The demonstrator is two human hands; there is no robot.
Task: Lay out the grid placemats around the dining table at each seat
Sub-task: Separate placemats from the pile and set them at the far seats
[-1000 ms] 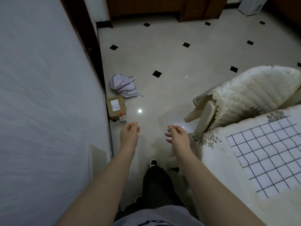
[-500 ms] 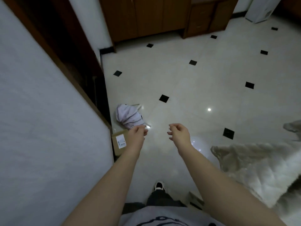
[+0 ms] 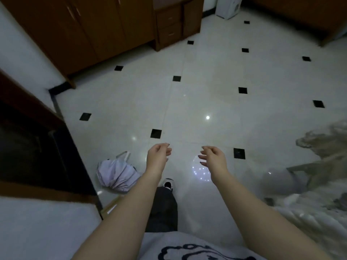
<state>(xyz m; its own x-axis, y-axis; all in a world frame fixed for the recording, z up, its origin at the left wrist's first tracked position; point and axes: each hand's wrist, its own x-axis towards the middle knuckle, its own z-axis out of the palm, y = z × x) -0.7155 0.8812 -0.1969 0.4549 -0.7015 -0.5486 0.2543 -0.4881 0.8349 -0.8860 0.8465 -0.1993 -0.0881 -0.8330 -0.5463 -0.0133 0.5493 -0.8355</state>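
Note:
No grid placemat and no dining table top show in this view. My left hand (image 3: 157,156) and my right hand (image 3: 213,158) are held out in front of me over the tiled floor, side by side and about a hand's width apart. Both hold nothing, with fingers loosely curled and apart. A chair with a cream quilted cover (image 3: 323,184) sits at the right edge, partly cut off and blurred.
A crumpled pale bag (image 3: 117,174) lies on the white floor with black diamond tiles (image 3: 206,81) by a dark doorway (image 3: 37,151) on the left. Brown wooden cabinets (image 3: 105,27) line the far wall. A white appliance (image 3: 228,6) stands at the back. My foot (image 3: 168,184) is below my hands.
The view has swung up and away from the table: the grid placemat and cardboard box have dropped out of sight, the chair slid to the right edge. My empty hands stay raised.

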